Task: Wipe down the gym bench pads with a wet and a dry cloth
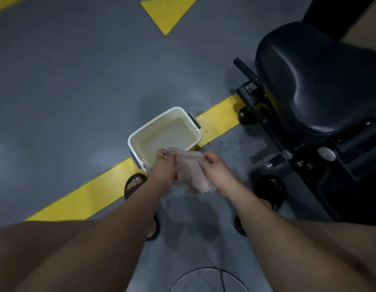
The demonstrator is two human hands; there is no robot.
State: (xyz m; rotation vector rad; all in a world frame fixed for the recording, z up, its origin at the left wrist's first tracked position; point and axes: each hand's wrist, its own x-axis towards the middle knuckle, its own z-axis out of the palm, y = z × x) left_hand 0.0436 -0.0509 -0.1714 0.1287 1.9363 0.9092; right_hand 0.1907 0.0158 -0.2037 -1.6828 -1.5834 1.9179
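Note:
A pale, bunched cloth (191, 169) hangs between my two hands, just over the near edge of a white rectangular basin (140, 133) of water on the floor. My left hand (163, 165) grips the cloth's left side with curled fingers. My right hand (216, 167) grips its right side. The black padded bench seat (315, 81) stands to the right, well apart from both hands, with a second black pad (330, 11) behind it at the top right.
The bench's black metal frame (309, 161) with knobs and wheels sits on the floor at right. A yellow floor stripe (81, 199) runs diagonally under the basin. My sandalled feet (134, 184) stand close behind the basin. A thin round hoop (206, 279) lies at the bottom.

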